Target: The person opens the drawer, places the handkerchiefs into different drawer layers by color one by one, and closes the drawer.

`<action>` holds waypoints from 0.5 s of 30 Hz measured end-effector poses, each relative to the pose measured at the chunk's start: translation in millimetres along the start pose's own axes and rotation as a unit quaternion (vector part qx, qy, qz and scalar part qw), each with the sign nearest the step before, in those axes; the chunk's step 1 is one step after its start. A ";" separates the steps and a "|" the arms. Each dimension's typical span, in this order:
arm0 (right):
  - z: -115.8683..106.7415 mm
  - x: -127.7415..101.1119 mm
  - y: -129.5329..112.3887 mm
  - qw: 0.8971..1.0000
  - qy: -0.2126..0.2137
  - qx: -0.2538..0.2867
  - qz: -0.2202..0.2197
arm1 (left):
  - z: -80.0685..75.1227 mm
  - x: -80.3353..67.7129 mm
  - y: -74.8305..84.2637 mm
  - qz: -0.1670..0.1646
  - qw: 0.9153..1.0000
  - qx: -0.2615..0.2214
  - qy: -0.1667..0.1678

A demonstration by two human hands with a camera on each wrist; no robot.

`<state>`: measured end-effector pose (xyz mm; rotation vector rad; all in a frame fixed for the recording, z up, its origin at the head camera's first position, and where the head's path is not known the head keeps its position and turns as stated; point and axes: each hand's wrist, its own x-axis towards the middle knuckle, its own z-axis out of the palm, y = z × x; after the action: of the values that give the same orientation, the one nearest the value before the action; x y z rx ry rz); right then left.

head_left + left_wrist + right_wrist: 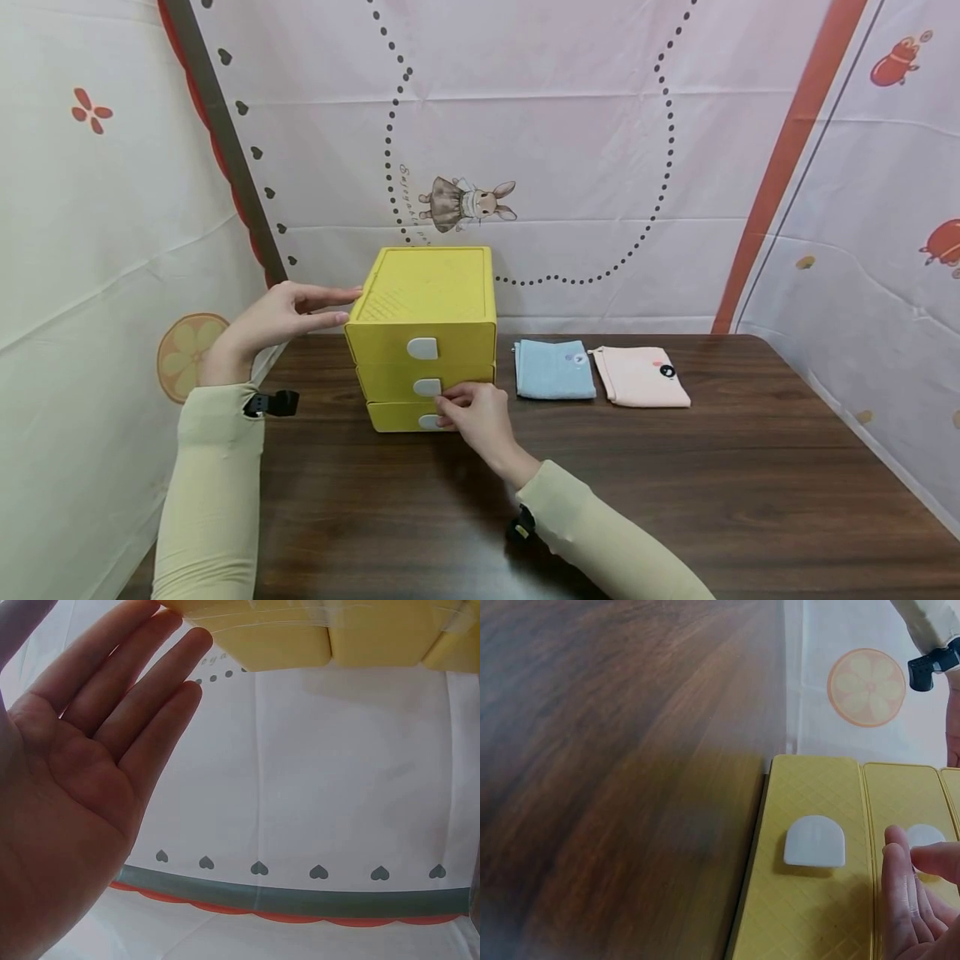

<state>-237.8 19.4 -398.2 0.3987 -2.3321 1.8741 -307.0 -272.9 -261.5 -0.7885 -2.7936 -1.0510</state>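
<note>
On the table [675, 467], my flat left hand [288, 321] steadies the cabinet [423, 333]; my right hand [476, 412] pinches the bottom handle [429, 422]. All drawers look closed; none pulled yet.

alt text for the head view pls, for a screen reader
A person's right hand touches the white handles on a yellow three-drawer box, while the left hand rests flat against its upper left side. Blue cloth and pink cloth lie folded nearby.
</note>
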 end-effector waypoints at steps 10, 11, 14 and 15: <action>2.0 0.8 0.2 1.000 -0.001 0.001 -0.007 | 0.6 0.7 -0.5 0.004 1.000 0.005 0.000; 2.2 1.1 0.6 1.000 -0.001 0.002 -0.007 | 0.6 0.8 -0.3 0.005 1.000 0.005 0.000; 2.9 1.4 1.6 1.000 0.000 0.006 -0.006 | 0.5 0.9 -0.2 0.005 1.000 0.007 0.000; 3.1 1.5 1.8 1.000 0.000 0.007 -0.006 | 0.5 0.8 -0.3 0.005 1.000 0.006 0.000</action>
<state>-239.4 16.6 -400.2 0.4121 -2.3130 1.8855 -307.8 -272.4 -261.9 -0.8008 -2.7898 -1.0313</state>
